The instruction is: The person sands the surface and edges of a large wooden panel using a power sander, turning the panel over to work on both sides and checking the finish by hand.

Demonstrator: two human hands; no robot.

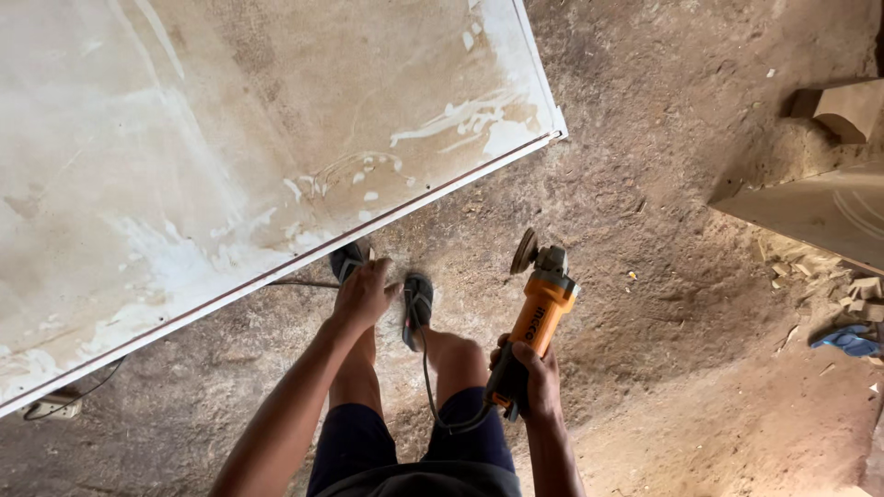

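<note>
Beside the white panel (230, 156), your right hand (532, 375) grips the orange angle grinder (539, 313); your left hand (362, 294) hangs open, empty; next, steady the disc against the panel's edge.

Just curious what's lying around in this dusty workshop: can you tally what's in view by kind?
Grinder, orange, in the right hand: 1
Large white board, near the left hand: 1
Sandals: 2
Blue rag: 1
Wooden panel at the right: 1
Total: 6
</note>
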